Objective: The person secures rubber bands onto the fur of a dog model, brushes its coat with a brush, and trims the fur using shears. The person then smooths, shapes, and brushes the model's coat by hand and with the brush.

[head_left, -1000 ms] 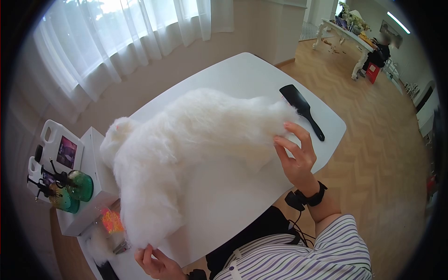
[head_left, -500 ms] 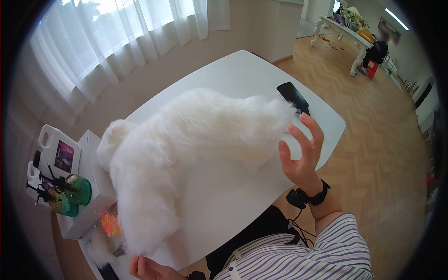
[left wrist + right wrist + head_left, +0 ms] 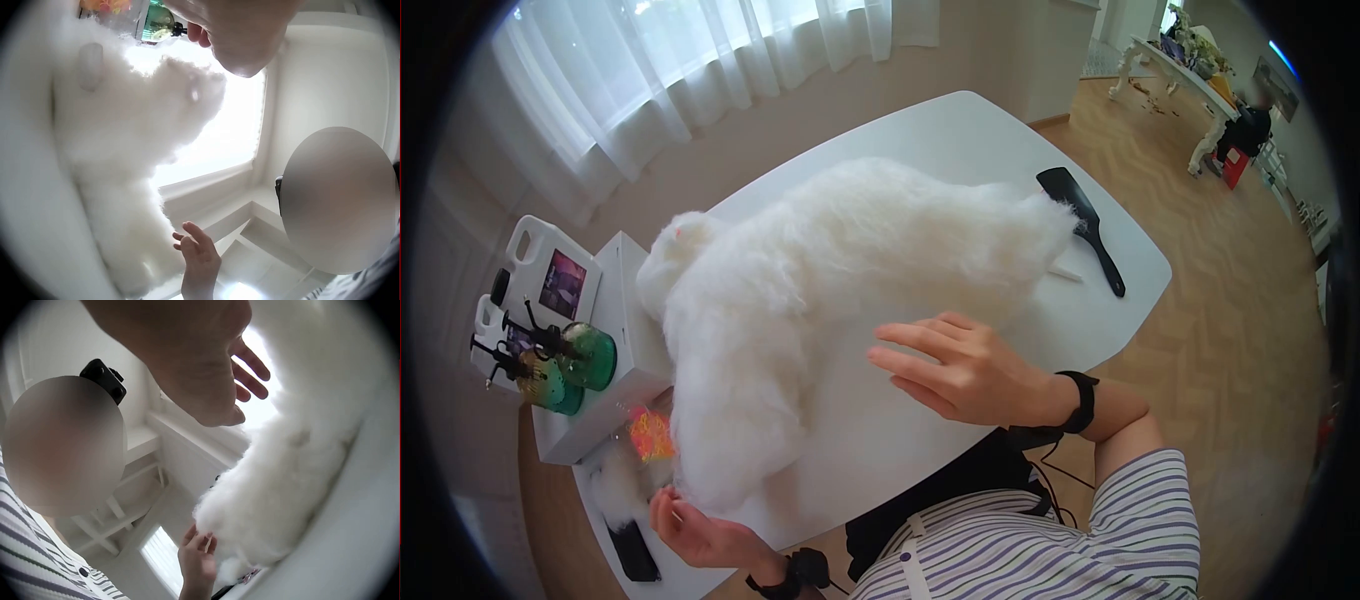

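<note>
A long, fluffy white furry form (image 3: 840,230) lies bent across the white table (image 3: 850,460). Over the table in front of its middle, my right hand (image 3: 970,370) hovers with fingers extended toward the left and nothing in them. My left hand (image 3: 710,535) is beside the form's near end, palm turned up and fingers loosely bent; whether the fingertips touch the fluff cannot be told. In the right wrist view, the left hand (image 3: 199,565) is close to the end of the fur (image 3: 275,494). The left wrist view has the right hand (image 3: 200,259) beyond the fluff (image 3: 125,119).
A black paddle brush (image 3: 1090,225) lies at the far right, near a pale stick (image 3: 1065,273). On the left are a white box (image 3: 635,320), spray bottles (image 3: 588,355), a white jug (image 3: 560,270), an orange-pink packet (image 3: 650,433) and a white tuft (image 3: 617,485) with a black handle (image 3: 632,550).
My right hand has left the form's far right end and moved left and nearer over the table. The left hand stays by the near end. The head view has shifted slightly.
</note>
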A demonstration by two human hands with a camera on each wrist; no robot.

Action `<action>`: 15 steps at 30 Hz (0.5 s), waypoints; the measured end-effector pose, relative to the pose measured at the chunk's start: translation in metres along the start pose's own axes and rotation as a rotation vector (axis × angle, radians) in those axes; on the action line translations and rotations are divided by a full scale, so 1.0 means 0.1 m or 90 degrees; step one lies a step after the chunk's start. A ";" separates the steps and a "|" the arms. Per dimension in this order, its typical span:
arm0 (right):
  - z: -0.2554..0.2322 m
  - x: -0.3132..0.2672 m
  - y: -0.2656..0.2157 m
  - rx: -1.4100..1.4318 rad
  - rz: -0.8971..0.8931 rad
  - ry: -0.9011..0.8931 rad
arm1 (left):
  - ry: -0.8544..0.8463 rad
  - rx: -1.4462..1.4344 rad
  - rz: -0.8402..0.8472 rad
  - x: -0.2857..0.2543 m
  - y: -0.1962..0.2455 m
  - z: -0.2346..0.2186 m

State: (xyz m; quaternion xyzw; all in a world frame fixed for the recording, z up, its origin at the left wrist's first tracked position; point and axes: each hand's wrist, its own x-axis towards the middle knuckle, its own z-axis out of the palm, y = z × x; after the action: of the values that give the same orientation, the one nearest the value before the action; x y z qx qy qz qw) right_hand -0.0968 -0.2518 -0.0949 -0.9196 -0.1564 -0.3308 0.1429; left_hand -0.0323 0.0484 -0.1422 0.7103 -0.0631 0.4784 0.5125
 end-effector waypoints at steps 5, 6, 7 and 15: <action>0.55 0.17 0.15 0.079 0.048 -0.210 | 0.006 -0.166 -0.135 0.39 -0.09 0.14; 0.63 0.20 0.18 0.083 0.047 -0.205 | -0.009 -0.194 -0.151 0.43 -0.11 0.17; 0.68 0.24 0.20 0.046 0.047 -0.210 | -0.013 -0.194 -0.144 0.45 -0.10 0.20; 0.81 0.17 0.14 -0.016 0.088 -0.221 | -0.124 -0.354 -0.078 0.34 -0.48 0.25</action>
State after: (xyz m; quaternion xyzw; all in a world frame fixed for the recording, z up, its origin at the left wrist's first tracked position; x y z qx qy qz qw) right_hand -0.0333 -0.2317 -0.1457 -0.9732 -0.1109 -0.1581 0.1246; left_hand 0.0290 0.0643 -0.1491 0.5875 -0.1978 0.3408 0.7068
